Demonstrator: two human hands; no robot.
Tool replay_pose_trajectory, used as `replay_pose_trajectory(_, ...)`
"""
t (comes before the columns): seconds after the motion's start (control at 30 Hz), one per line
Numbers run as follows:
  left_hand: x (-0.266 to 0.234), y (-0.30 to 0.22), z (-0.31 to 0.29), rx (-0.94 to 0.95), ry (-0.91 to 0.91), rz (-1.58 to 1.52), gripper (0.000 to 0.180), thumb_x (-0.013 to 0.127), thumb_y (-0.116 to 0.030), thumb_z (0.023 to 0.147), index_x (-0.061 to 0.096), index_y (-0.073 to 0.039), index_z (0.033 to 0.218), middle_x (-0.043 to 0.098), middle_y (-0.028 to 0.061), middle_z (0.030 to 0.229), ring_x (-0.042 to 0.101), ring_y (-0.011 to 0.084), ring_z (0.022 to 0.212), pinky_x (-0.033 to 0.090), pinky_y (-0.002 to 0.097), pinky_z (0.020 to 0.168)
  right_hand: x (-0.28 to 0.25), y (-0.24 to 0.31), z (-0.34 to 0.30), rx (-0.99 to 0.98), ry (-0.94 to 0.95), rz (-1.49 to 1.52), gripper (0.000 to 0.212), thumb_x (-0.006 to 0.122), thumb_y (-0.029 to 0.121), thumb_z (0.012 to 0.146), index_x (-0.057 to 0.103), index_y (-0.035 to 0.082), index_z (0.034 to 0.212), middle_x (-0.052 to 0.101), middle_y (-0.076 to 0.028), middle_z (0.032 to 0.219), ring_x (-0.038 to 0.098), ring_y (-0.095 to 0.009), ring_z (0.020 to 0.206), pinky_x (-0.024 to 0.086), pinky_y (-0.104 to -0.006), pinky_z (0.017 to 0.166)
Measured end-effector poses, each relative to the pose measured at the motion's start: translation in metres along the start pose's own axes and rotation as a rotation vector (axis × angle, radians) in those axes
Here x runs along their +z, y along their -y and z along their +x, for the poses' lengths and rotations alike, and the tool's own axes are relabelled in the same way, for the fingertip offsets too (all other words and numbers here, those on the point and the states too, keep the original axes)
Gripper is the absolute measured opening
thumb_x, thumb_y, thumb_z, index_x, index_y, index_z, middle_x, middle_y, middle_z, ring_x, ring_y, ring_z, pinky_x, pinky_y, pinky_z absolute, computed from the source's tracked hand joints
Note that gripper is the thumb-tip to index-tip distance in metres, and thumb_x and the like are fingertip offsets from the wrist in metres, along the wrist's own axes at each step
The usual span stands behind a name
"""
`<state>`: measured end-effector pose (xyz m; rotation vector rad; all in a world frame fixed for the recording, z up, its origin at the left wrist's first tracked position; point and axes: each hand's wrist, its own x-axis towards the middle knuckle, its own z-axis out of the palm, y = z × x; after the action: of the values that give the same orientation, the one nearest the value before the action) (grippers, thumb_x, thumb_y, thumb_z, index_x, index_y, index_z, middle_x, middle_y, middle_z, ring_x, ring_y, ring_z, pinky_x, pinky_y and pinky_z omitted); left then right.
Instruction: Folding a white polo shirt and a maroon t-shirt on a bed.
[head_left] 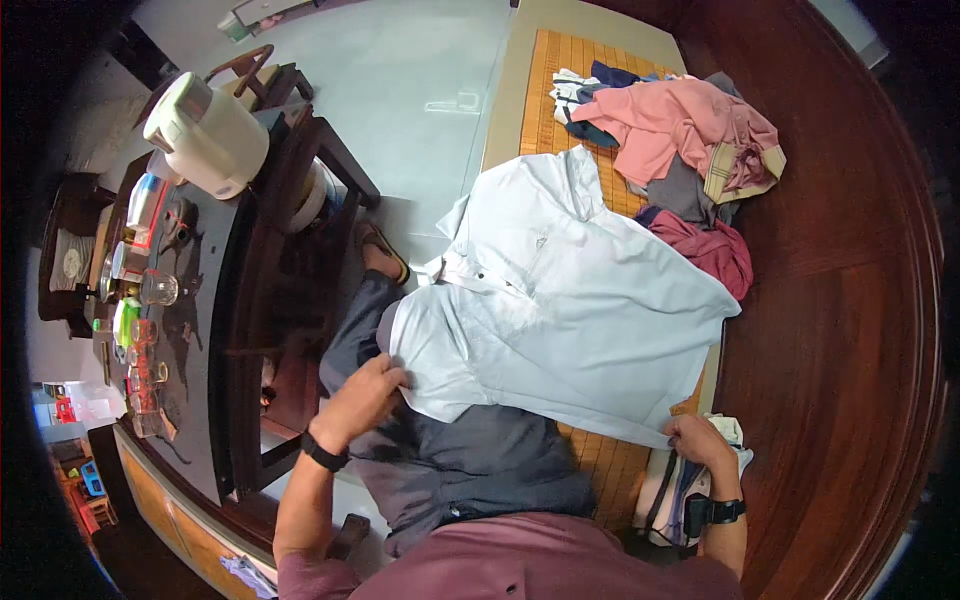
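Two bare hands hold one pale shirt (600, 290), which lies spread out, partly on a slatted mat (537, 110) and partly across the person's dark trousers (470, 455). The left hand (362, 400) is at the near left side of the shirt, its grip pinched on the edge of a short sleeve (435, 375). The right hand (703, 440) is at the near right corner of the shirt, its grip pinched on the hem there, thumb and fingers drawn together.

Collar and buttons lie toward the left part of the shirt, and soft creases run across its body. Beyond the shirt, to the far right, is a loose heap with a pink shirt (660, 115) on top; a dark red cloth (705, 250) sits just beside the pale shirt's far right edge. On the near right of the shirt, beneath the right forearm, is a pale striped cloth item (665, 500), partly hidden. Well to the left of the shirt stands a dark desk (200, 400) with a cream jug (215, 140) and several glasses (158, 288).

The step in hand appears to be straightening the shirt by its near edge. The next move seems to call for drawing sleeve and hem evenly taut, so the cloth lies smooth enough to turn over on itself.
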<state>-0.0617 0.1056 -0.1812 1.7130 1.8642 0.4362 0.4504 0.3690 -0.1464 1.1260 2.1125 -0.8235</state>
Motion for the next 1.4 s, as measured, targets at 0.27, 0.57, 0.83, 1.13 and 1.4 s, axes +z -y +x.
replay_pose_trajectory(0.27,-0.124,-0.042,0.098,0.194,-0.095,-0.060,0.019,0.072,-0.009,0.089,0.064,0.002,0.101,0.057,0.0198,0.102,0.061,0.0395,0.100,0.050,0.0452,0.086,-0.046,-0.021,-0.001,-0.056,-0.103,0.249,0.020,0.068,0.006,0.092,0.074,-0.001,0.110,0.070,-0.015,0.082,0.067,-0.020,0.080,0.053,-0.0369,0.074)
replay_pose_trajectory(0.57,-0.138,-0.064,0.358,0.212,-0.689,-0.217,0.044,0.068,-0.028,0.101,0.060,-0.004,0.137,0.062,0.0240,0.132,0.069,0.0393,0.102,0.057,0.0447,0.094,-0.120,-0.108,0.068,0.057,-0.618,0.390,0.008,0.063,0.001,0.093,0.069,-0.002,0.097,0.068,-0.009,0.084,0.063,-0.020,0.078,0.050,-0.0369,0.072)
replay_pose_trajectory(0.83,-0.009,0.064,0.326,-0.234,-0.695,-0.272,0.064,0.074,-0.032,0.093,0.053,0.003,0.143,0.056,0.0284,0.141,0.054,0.0427,0.132,0.043,0.0463,0.113,-0.139,-0.017,0.164,-0.057,-0.833,0.103,0.030,0.067,0.013,0.090,0.070,0.002,0.118,0.073,-0.020,0.110,0.070,-0.039,0.104,0.054,-0.0485,0.092)
replay_pose_trajectory(1.13,0.008,0.125,0.268,-0.500,0.004,-0.864,0.083,0.087,-0.037,0.084,0.052,0.002,0.147,0.065,0.0148,0.121,0.061,0.0209,0.106,0.050,0.0323,0.091,-0.155,0.146,0.352,-0.149,-0.942,0.322,0.042,0.077,0.032,0.086,0.068,0.001,0.113,0.072,-0.021,0.099,0.069,-0.041,0.094,0.053,-0.0501,0.084)
replay_pose_trajectory(1.4,-0.040,0.119,0.261,-0.245,-0.199,-0.972,0.067,0.087,-0.015,0.087,0.055,-0.002,0.144,0.066,0.0013,0.097,0.062,0.0110,0.086,0.051,0.0263,0.074,-0.179,0.148,0.370,-0.096,-1.062,0.505,0.041,0.078,0.037,0.085,0.065,-0.002,0.087,0.068,-0.025,0.083,0.067,-0.047,0.082,0.048,-0.0544,0.073)
